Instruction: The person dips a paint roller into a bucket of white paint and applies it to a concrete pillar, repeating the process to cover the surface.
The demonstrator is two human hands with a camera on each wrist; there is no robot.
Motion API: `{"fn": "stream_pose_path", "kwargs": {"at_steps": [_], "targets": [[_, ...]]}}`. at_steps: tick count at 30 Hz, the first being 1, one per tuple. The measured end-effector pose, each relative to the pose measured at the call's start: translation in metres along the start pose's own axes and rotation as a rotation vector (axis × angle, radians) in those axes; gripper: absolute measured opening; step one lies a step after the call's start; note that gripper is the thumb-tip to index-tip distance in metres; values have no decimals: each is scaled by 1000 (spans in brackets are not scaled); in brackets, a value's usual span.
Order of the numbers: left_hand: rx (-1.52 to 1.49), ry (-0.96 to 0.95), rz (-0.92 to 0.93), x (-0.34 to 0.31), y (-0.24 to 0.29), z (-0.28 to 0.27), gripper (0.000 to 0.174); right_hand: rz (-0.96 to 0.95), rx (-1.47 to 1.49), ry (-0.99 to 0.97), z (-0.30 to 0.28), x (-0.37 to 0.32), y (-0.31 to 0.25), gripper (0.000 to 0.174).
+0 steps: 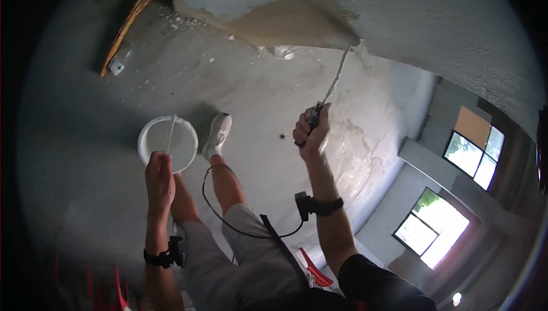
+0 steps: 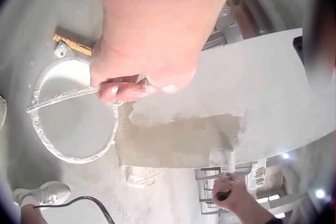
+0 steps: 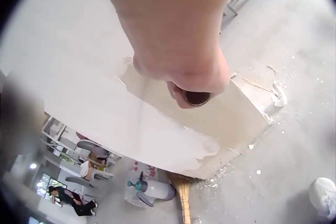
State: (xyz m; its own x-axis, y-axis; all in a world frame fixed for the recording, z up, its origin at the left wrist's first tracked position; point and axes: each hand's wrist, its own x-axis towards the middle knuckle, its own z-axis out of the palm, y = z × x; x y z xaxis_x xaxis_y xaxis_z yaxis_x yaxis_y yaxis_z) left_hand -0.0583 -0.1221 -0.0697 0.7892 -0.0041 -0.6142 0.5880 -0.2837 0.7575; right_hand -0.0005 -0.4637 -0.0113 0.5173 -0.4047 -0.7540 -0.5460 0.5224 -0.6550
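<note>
My left hand (image 1: 160, 182) grips the wire handle (image 2: 63, 98) of a white bucket (image 1: 141, 150), which has smeared white rims and pale liquid inside. In my right hand (image 1: 311, 131) is the dark handle of what looks like a small paint roller (image 1: 338, 76), its thin shaft coated white. The whitish head of the tool is at the lower edge of a white wall (image 1: 422, 20), beside a bare brown patch (image 1: 285, 23). From the right wrist view, the hand covers the tool except for the round end of its handle (image 3: 198, 98).
A straw broom (image 1: 125, 34) lies on the floor near a pump sprayer (image 3: 157, 190). White crumbs and scraps (image 3: 278, 95) litter the floor along the wall. A black cable (image 1: 208, 197) loops past my legs. In the background are another person (image 3: 73, 203) and stacked chairs.
</note>
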Motion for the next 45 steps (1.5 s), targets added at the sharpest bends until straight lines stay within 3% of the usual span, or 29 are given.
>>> {"fn": "stream_pose_path", "kwargs": {"at_steps": [2, 4, 6, 8, 10, 13, 18, 21, 23, 27, 29, 30, 32, 34, 36, 38, 42, 44, 45], "targets": [[22, 3, 45, 1, 6, -8, 21, 69, -85, 72, -4, 27, 18, 52], [-21, 6, -59, 0, 14, -12, 23, 195, -177, 29, -7, 36, 27, 51], [0, 13, -16, 0, 13, -14, 24, 322, -303, 17, -7, 4, 34, 50], [0, -27, -35, 0, 7, -14, 24, 446, -611, -63, -12, -37, 33, 51], [-18, -33, -24, 1, 7, -15, 20, 209, -1063, -224, -28, -67, 49, 52], [-77, -25, -66, 1, 9, -14, 19, 137, -1459, -423, -13, -105, 52, 48], [-179, 31, -120, 1, 7, -11, 18, 147, -1607, -595, 28, -109, 73, 43], [-176, 75, -91, -1, 17, -10, 19, 40, -1613, -666, 29, -105, 97, 44], [-167, 94, -72, -5, 21, -7, 18, -382, -1809, -962, 37, -100, 108, 42], [-234, 24, -59, -7, 25, -4, 17, -360, -1924, -870, 73, -84, 131, 35], [-196, -4, -23, -6, 20, -4, 18, -186, -1936, -664, 88, -76, 142, 30], [-197, -2, -25, -7, 21, -5, 18, -185, -1938, -667, 88, -69, 149, 30], [-53, -9, -94, -9, 29, -6, 19, -419, -2152, -885, 80, -54, 164, 30], [-5, -70, -166, -9, 31, -8, 19, -428, -2178, -912, 81, -50, 166, 31], [-160, 10, -104, -10, 27, -2, 16, -436, -2204, -937, 84, -50, 165, 33], [-187, 11, -104, -10, 24, -1, 16, -343, -2193, -856, 92, -55, 163, 34], [-228, 8, -47, -9, 22, -3, 15, -346, -2186, -840, 101, -65, 159, 38], [-205, 63, -42, -8, 19, 1, 16, -52, -2070, -623, 121, -78, 147, 45], [-182, 113, -36, -7, 15, 3, 16, -54, -2069, -628, 117, -81, 150, 45]]}}
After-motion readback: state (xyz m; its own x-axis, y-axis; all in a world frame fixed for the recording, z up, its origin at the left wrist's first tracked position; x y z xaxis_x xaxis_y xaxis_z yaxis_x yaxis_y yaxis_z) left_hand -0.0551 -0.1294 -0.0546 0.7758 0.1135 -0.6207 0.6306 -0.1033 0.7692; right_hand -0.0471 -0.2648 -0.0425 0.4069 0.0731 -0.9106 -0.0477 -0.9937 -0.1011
